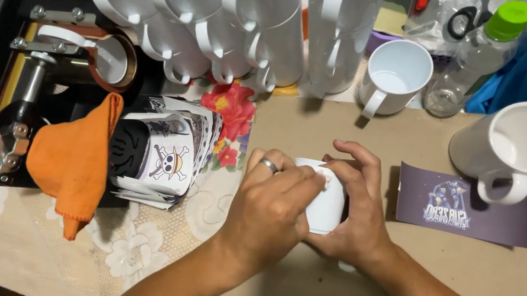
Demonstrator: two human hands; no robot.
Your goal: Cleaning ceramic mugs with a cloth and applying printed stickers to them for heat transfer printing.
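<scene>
Both hands meet mid-desk: the left hand [268, 208] curls over a white mug [325, 203], grasping it, while the right hand [356, 208] cups its far side.

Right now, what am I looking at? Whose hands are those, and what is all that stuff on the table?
This picture comes from a camera worn on a person's head, looking down, so the two arms reaching in from the bottom belong to that person. There is no robot here. The left hand, which wears a ring, and the right hand wrap around a plain white mug that stands on a sheet of brown cardboard.

Next to it, on the right, lies a dark printed paper with another white mug standing on its top edge. At the back are rows of stacked white mugs and a clear bottle with a green cap. On the left sits a metal press clamped around a mug, with an orange cloth and a pile of printed pictures beside it.
</scene>
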